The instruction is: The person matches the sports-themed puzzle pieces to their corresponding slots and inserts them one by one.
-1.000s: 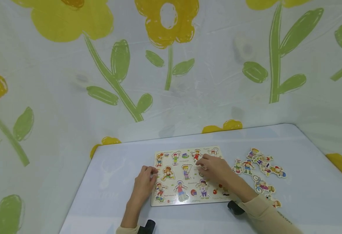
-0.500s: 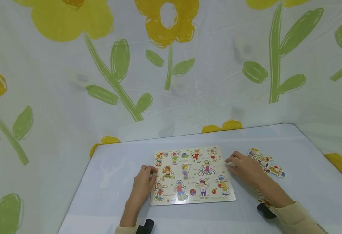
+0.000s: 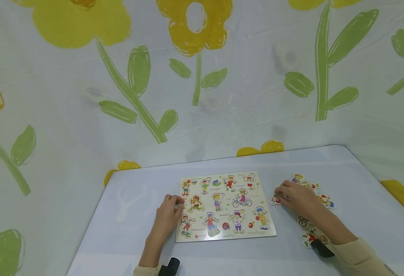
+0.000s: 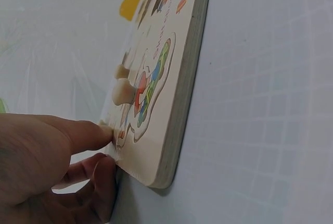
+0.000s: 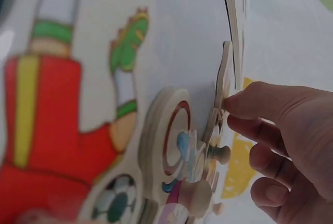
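A wooden peg puzzle board [image 3: 202, 226] with cartoon children playing sports lies on the table. My left hand [image 3: 169, 214] holds its left edge; in the left wrist view the thumb [image 4: 91, 135] lies at the rim, the other fingers curled beside it. To the right of the board, my right hand [image 3: 300, 199] is over the loose pieces, pinching a puzzle piece [image 3: 275, 200] with thumb and forefinger. The right wrist view shows the thumb [image 5: 250, 101] against a piece's edge [image 5: 223, 73]. The hand covers part of the pile.
More loose puzzle pieces lie around the right hand, among them a blue-capped figure [image 3: 326, 201] and a red-clad figure [image 3: 309, 237] near the wrist. A flowered cloth wall [image 3: 243, 115] rises behind the white table [image 3: 132, 237].
My right hand has left the board and moved right to the loose pieces, uncovering the cyclist and the racket player on the board. The left hand stays at the board's left edge.
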A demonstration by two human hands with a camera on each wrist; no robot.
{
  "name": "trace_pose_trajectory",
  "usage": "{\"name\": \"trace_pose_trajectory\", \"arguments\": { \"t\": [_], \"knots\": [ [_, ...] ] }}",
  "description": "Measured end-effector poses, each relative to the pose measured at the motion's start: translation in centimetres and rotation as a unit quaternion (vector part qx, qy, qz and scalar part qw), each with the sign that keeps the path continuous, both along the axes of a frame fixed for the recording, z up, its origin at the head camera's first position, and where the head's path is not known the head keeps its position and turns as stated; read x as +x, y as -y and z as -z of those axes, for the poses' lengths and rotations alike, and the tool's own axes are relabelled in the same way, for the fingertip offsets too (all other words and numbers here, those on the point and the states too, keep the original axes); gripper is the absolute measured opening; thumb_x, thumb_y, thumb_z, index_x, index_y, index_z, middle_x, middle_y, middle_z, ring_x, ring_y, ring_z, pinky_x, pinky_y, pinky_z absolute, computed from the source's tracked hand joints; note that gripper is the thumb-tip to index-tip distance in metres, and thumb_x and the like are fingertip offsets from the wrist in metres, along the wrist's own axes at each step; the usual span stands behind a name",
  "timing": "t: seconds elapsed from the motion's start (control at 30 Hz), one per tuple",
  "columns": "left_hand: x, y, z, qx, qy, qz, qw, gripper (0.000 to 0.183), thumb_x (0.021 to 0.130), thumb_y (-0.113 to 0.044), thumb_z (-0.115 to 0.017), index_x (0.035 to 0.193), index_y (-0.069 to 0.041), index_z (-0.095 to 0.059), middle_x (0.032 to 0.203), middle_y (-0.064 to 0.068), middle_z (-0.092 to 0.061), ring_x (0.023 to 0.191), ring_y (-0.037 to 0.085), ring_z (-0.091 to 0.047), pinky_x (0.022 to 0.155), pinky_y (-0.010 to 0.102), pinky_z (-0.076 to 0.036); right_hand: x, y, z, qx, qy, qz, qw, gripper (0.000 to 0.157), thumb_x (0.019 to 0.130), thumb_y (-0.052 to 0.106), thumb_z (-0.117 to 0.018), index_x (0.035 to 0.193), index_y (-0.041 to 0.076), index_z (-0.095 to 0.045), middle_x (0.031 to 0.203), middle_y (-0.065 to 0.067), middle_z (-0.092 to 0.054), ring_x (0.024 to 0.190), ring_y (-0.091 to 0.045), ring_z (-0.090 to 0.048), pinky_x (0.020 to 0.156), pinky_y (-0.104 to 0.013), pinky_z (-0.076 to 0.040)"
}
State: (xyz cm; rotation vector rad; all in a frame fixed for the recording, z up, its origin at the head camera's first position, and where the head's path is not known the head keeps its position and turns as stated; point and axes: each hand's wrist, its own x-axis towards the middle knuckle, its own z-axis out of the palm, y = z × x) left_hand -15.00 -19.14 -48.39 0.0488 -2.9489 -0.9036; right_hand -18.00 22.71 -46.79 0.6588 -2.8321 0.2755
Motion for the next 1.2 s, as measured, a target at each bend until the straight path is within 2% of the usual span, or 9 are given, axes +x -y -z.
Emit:
{"name": "trace_pose_trajectory", "arguments": {
  "t": [0.2, 0.43, 0.57, 0.77, 1.0, 1.1, 1.2],
  "knots": [
    [0.0, 0.0, 0.0, 0.002, -0.003, -0.001, 1.0, 0.011, 0.092, -0.012, -0.066, 0.103, -0.01, -0.066, 0.105, 0.007, -0.057, 0.075, 0.012, -0.052, 0.064, 0.022, -0.044, -0.2, 0.2, -0.5, 0.0, 0.026, -0.002, 1.0, 0.019, 0.078, 0.011, -0.08, 0.096, 0.014, -0.075, 0.093, 0.001, -0.069, 0.084, -0.018, -0.067, 0.071, -0.034, -0.055],
    [0.0, 0.0, -0.2, 0.006, -0.005, 0.001, 1.0, 0.01, 0.092, -0.012, -0.065, 0.102, -0.011, -0.066, 0.106, 0.007, -0.057, 0.078, 0.012, -0.054, 0.068, 0.026, -0.047, -0.3, 0.2, -1.0, -0.011, 0.029, -0.002, 1.0, 0.016, 0.082, 0.012, -0.077, 0.098, 0.012, -0.075, 0.093, 0.001, -0.068, 0.082, -0.015, -0.065, 0.069, -0.032, -0.054],
    [0.1, -0.1, -0.2, 0.007, -0.004, 0.001, 1.0, 0.01, 0.092, -0.012, -0.065, 0.103, -0.011, -0.066, 0.106, 0.006, -0.057, 0.078, 0.013, -0.054, 0.069, 0.026, -0.049, -0.6, 0.3, -1.0, -0.012, 0.03, 0.016, 0.999, 0.016, 0.085, 0.019, -0.075, 0.099, 0.012, -0.074, 0.089, 0.003, -0.067, 0.077, -0.012, -0.062, 0.066, -0.031, -0.052],
    [0.2, 0.0, -0.1, 0.012, -0.002, -0.001, 0.9999, 0.01, 0.093, -0.012, -0.065, 0.103, -0.011, -0.065, 0.106, 0.007, -0.057, 0.079, 0.013, -0.054, 0.069, 0.027, -0.049, -1.1, 0.9, -1.0, -0.002, 0.024, 0.039, 0.999, 0.018, 0.084, 0.025, -0.076, 0.094, 0.011, -0.073, 0.082, 0.003, -0.064, 0.069, -0.009, -0.057, 0.061, -0.029, -0.048],
    [0.1, 0.0, 0.0, 0.012, -0.001, -0.006, 0.9999, 0.011, 0.092, -0.012, -0.066, 0.103, -0.012, -0.065, 0.106, 0.005, -0.057, 0.079, 0.012, -0.054, 0.069, 0.026, -0.048, -1.7, 1.5, -0.8, 0.006, 0.046, 0.077, 0.996, 0.019, 0.084, 0.028, -0.075, 0.086, 0.01, -0.072, 0.074, 0.004, -0.061, 0.059, -0.008, -0.044, 0.052, -0.024, -0.038],
    [0.1, -0.1, 0.0, 0.013, 0.003, -0.005, 0.9999, 0.011, 0.093, -0.013, -0.065, 0.104, -0.013, -0.065, 0.106, 0.005, -0.056, 0.079, 0.012, -0.054, 0.069, 0.026, -0.047, -1.9, 1.7, -0.8, 0.003, 0.055, 0.086, 0.995, 0.017, 0.083, 0.026, -0.075, 0.088, 0.01, -0.073, 0.075, 0.003, -0.063, 0.061, -0.009, -0.046, 0.054, -0.026, -0.042],
    [0.1, -0.1, 0.0, 0.015, 0.01, -0.009, 0.9998, 0.011, 0.093, -0.014, -0.065, 0.104, -0.013, -0.065, 0.107, 0.004, -0.056, 0.079, 0.013, -0.053, 0.07, 0.025, -0.047, -2.0, 1.9, -0.9, -0.009, 0.062, 0.08, 0.995, 0.015, 0.082, 0.02, -0.075, 0.091, 0.009, -0.073, 0.08, 0.0, -0.067, 0.067, -0.012, -0.055, 0.06, -0.032, -0.049]
  ]
}}
